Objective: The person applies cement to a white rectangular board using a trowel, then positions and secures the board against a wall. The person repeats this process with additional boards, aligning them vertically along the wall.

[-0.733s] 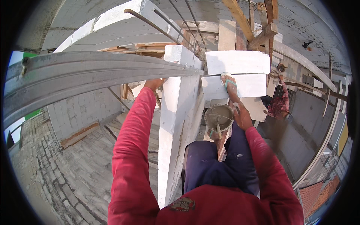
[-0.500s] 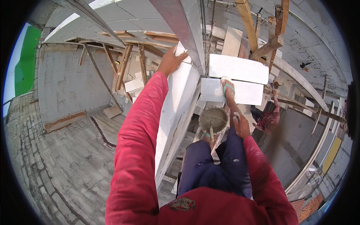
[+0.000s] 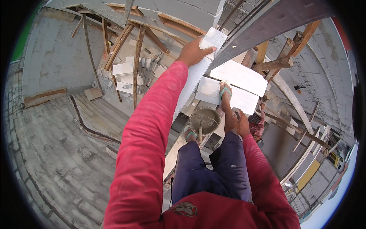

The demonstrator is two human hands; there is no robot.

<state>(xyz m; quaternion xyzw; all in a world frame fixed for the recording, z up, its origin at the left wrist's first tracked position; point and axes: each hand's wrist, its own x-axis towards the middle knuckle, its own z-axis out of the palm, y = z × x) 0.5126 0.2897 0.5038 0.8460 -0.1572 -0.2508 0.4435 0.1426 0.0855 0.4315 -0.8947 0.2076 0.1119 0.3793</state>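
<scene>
My left hand (image 3: 195,52) reaches far forward and grips a small white block (image 3: 214,38) at the end of a narrow white block wall (image 3: 190,86). The block sits close beside a grey column (image 3: 259,32). My right hand (image 3: 241,124) is low beside my shin, its fingers curled; whether anything is in them is hidden. Left of that hand stands a round bucket of grey mortar (image 3: 206,119), with a trowel handle (image 3: 200,133) sticking out toward me. One of my feet, in a green-strapped flip-flop (image 3: 225,91), rests on large white blocks (image 3: 244,100).
Stacked white blocks (image 3: 127,69) lie below to the left, behind leaning timber props (image 3: 138,65). More timbers (image 3: 272,63) cross at the right. Another person (image 3: 257,128) is lower down at the right. A block-built surface (image 3: 72,164) stretches along the left.
The view has swung, so the column now slants to the upper right and the bucket appears farther left. My left hand stays on the small block; my right hand stays by my shin.
</scene>
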